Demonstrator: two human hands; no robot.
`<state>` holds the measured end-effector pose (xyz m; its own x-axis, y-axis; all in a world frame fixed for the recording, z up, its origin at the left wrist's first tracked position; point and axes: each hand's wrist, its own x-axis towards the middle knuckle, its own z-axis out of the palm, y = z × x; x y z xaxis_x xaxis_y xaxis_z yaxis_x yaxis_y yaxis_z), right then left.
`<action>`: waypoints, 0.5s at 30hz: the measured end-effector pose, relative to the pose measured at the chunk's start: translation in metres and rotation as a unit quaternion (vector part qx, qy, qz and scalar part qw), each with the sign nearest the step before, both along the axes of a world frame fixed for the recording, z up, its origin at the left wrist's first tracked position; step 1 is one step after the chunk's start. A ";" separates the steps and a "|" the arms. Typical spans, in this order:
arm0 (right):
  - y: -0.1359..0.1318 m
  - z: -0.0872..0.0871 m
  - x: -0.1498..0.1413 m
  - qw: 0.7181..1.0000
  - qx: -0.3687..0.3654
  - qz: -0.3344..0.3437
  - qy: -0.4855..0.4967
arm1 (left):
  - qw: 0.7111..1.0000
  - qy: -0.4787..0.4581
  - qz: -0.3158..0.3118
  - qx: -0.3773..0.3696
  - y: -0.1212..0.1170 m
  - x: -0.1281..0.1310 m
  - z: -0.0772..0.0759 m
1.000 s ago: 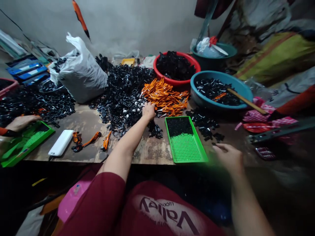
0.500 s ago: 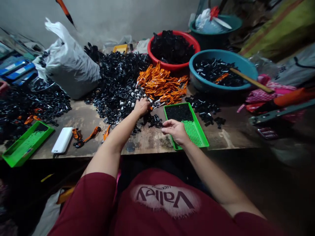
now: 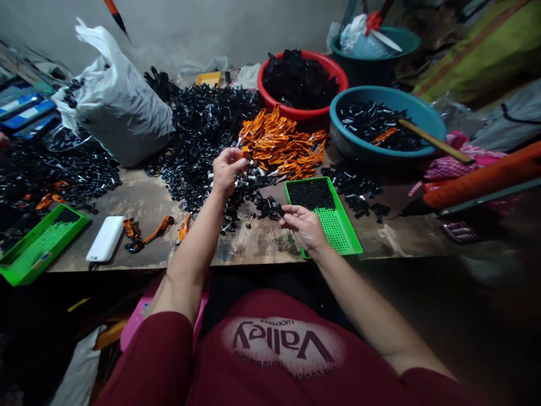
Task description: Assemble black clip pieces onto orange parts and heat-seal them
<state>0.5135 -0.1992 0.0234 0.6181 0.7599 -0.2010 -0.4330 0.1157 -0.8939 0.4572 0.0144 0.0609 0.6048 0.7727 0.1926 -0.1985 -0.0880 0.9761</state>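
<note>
Left hand [image 3: 228, 172] raised just above a heap of small black plastic clips [image 3: 203, 132]; thumb and fingertips together, pinching a tiny piece, too small to identify. Right hand [image 3: 305, 226] low over a scarred wooden table [image 3: 257, 249], thumb and forefinger closed on a small black plastic part [image 3: 279, 210], remaining fingers loosely curled. This hand sits just beside a bright green perforated plastic tray [image 3: 333, 234], its far end filled with black pieces. A pile of flat orange plastic strips [image 3: 281, 148] lies against the black heap. Behind, a round red plastic basin [image 3: 343, 84] is heaped with black parts. To the right, a round teal plastic basin [image 3: 382, 90] holds more black pieces and a long wooden stick [image 3: 435, 141].
</note>
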 end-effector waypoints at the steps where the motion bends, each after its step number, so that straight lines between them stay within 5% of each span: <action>1: 0.003 0.000 -0.001 1.000 -0.001 -0.004 -0.003 | 0.997 -0.009 -0.029 -0.078 -0.009 -0.012 -0.001; 4: 0.013 -0.004 -0.006 1.000 -0.009 -0.007 -0.010 | 0.957 0.015 -0.090 -0.276 -0.046 -0.046 -0.018; 7: 0.022 -0.011 -0.016 1.000 -0.024 0.009 -0.017 | 0.935 0.059 -0.102 -0.335 -0.081 -0.068 -0.043; 11: 0.028 -0.019 -0.026 0.999 -0.036 0.023 -0.014 | 0.941 0.093 -0.072 -0.317 -0.102 -0.082 -0.063; 15: 0.027 -0.021 -0.031 0.997 -0.046 0.060 0.013 | 0.969 0.114 -0.043 -0.217 -0.108 -0.089 -0.068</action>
